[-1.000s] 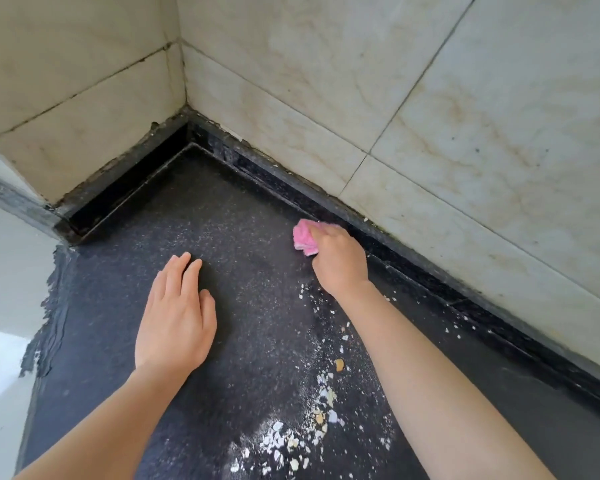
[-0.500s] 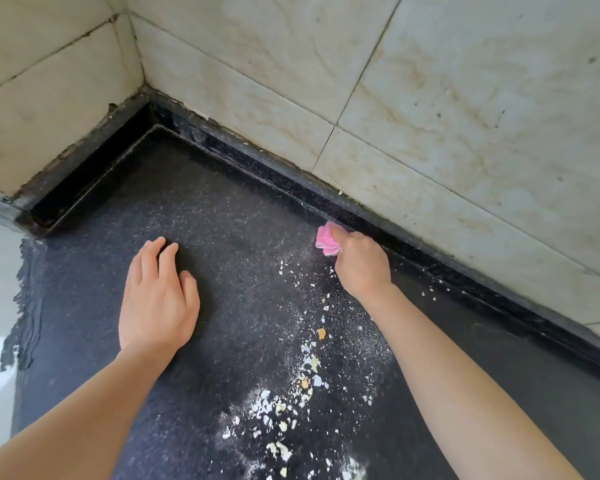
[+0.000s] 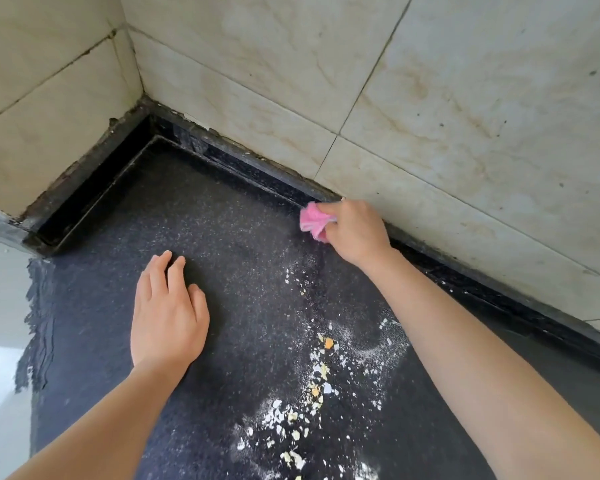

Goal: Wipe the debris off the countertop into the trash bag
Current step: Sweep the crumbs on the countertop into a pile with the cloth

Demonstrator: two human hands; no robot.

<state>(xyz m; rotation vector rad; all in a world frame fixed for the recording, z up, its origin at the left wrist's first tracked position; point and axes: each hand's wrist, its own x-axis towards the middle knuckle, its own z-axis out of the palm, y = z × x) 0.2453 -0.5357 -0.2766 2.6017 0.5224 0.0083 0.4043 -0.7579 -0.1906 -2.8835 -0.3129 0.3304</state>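
White and yellowish debris (image 3: 305, 400) with pale powder lies scattered on the dark speckled countertop (image 3: 222, 237), in a trail from the near edge toward the back wall. My right hand (image 3: 355, 233) grips a bunched pink cloth (image 3: 313, 220) and holds it on the counter against the raised back ledge. My left hand (image 3: 167, 313) rests flat on the counter, fingers straight, left of the debris. No trash bag is in view.
Beige tiled walls (image 3: 430, 98) meet in a corner at the back left. A dark raised ledge (image 3: 250, 164) runs along both walls. The counter's ragged left edge (image 3: 39, 323) borders a pale surface.
My right hand has carried the pink cloth to the right along the back ledge. My left hand has stayed flat on the counter. The view has shifted.
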